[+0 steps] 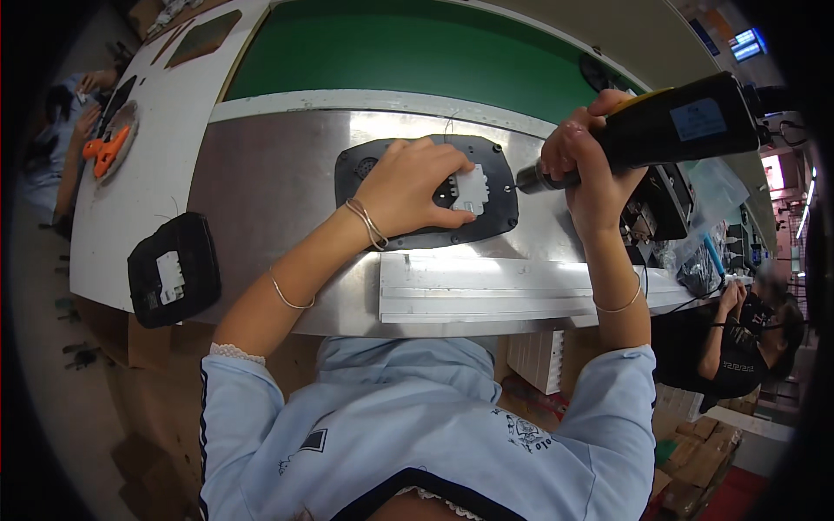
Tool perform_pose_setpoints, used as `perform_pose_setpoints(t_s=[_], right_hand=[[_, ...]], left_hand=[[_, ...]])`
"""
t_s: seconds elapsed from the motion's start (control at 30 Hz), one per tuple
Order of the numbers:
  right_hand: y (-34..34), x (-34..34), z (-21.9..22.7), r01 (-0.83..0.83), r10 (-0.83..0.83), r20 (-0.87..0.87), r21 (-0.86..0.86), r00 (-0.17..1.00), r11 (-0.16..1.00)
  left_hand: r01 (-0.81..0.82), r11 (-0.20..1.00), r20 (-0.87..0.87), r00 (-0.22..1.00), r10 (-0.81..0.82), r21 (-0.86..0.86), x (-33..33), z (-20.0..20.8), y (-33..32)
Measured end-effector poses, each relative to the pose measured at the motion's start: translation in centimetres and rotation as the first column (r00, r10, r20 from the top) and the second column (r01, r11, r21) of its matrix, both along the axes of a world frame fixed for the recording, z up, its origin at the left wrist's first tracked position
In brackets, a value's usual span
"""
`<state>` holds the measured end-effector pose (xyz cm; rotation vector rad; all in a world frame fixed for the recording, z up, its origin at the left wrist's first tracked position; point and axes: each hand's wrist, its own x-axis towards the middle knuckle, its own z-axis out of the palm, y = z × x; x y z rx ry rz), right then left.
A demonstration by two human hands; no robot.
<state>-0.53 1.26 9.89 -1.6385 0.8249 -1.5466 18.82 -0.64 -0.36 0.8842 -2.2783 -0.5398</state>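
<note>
A black plastic cover [499, 195] with rounded corners lies on the metal worktop, a white plastic block [472, 189] set on its right half. My left hand [413, 184] rests over the cover, thumb and forefinger bent round the two ends of that block. In my right hand [595, 169] I grip a black and yellow electric screwdriver [669, 126] from above, held nearly level. Its bit points left at a small screw spot near the cover's right edge; whether they touch I cannot tell.
A similar black cover [174, 271] with a white block sits at the left edge. Silver metal strips [486, 289] lie along the worktop's front. Beyond is a green surface [391, 52]. An orange tool [108, 152] lies far left. Clutter and a person [738, 347] are at right, another person [65, 130] far left.
</note>
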Motion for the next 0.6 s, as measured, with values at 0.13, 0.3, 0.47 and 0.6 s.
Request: perform_pose_setpoints(t_s=[0.13,0.3,0.47,0.6], right_hand=[[-0.4,0.8,-0.5,0.011,-0.012,0.06,0.012,0.998,1.0],[-0.9,0.8,-1.1,-0.13,0.132,0.158,-0.028,0.979,0.991],[-1.0,1.1,-1.3,-0.122,0.12,0.125,0.002,0.985,0.993],[-1.1,1.0,-1.6,-0.131,0.132,0.119,-0.014,0.984,0.991]], left_hand=[[-0.002,1.0,-0.007,1.0,0.002,-0.015,0.1,-0.2,0.1],[-0.008,1.0,-0.005,1.0,0.008,-0.01,-0.1,-0.3,0.1],[-0.012,1.0,0.01,1.0,0.012,-0.001,0.0,-0.3,0.1],[-0.017,1.0,0.008,1.0,0.018,-0.022,-0.1,-0.4,0.1]])
